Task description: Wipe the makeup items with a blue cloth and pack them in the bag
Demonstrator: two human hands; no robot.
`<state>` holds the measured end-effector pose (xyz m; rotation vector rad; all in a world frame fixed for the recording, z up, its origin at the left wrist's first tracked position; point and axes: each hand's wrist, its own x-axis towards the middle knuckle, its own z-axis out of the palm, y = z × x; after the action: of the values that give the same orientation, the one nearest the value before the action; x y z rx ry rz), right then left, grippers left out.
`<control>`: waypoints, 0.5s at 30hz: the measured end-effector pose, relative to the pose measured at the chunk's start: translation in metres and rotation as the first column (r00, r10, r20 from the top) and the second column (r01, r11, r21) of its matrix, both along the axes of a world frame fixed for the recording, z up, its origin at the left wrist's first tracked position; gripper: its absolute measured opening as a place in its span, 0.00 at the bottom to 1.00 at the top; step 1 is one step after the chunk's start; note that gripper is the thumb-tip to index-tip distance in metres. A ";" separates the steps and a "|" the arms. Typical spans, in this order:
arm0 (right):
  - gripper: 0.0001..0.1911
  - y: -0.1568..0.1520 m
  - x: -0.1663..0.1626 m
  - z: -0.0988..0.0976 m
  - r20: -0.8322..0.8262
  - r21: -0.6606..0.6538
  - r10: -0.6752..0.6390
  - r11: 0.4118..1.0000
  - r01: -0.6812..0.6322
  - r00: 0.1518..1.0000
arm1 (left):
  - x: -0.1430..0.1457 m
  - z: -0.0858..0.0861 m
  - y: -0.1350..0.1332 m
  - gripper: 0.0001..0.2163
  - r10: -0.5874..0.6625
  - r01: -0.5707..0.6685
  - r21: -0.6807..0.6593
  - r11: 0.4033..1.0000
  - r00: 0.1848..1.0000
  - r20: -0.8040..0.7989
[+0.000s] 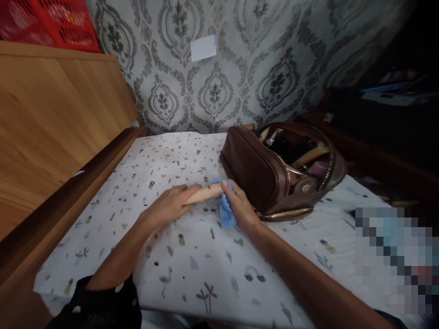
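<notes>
A beige, tube-shaped cosmetic item (206,193) lies level between my two hands, just above the printed white cloth. My left hand (173,203) is closed around its left end. With my right hand (238,203) I pinch a crumpled blue cloth (226,214) against the tube's right end. Part of the blue cloth hangs down below my fingers. Right beside my right hand sits a brown leather toiletry bag (255,171), unzipped at the top. Inside it are several cosmetic items, including a purple one (317,170).
The printed white sheet (192,260) covers the surface under my hands. On the left stands a wooden cabinet (58,119) with a red plastic basket (65,23) on top. A patterned wall (212,91) closes off the back. Dark shelving with items stands at right; a blurred patch hides the lower right.
</notes>
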<state>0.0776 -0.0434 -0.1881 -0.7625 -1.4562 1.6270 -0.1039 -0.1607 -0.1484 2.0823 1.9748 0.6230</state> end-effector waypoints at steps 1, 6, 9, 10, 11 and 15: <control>0.27 0.000 -0.001 -0.002 -0.026 -0.082 0.005 0.997 -0.007 1.000 | 0.003 -0.002 0.001 0.26 0.025 -0.024 0.015 1.000 1.000 -0.002; 0.31 -0.006 -0.006 -0.006 -0.144 -0.296 -0.007 0.954 -0.037 0.990 | 0.025 -0.014 0.005 0.22 0.129 -0.127 0.076 0.989 0.991 -0.021; 0.29 -0.015 -0.007 -0.006 -0.098 -0.208 0.095 0.972 -0.113 0.991 | 0.040 -0.021 0.006 0.25 0.169 -0.170 0.104 0.980 0.985 0.016; 0.29 -0.018 -0.007 -0.005 -0.062 -0.148 0.156 0.975 -0.164 0.986 | 0.044 -0.023 0.006 0.26 0.168 -0.170 0.111 0.979 0.985 0.033; 0.28 -0.021 -0.007 -0.004 -0.020 -0.077 0.219 0.973 -0.220 0.976 | 0.047 -0.024 0.005 0.27 0.158 -0.163 0.117 0.980 0.986 0.048; 0.29 -0.025 -0.005 -0.001 0.150 0.127 0.346 0.922 -0.366 0.926 | 0.051 -0.022 0.004 0.33 0.112 -0.125 0.126 0.984 0.988 0.106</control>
<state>0.0730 -0.0688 -0.1891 -0.5405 -1.8737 1.7314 -0.0525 -0.1568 -0.1699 1.9738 2.0645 0.8851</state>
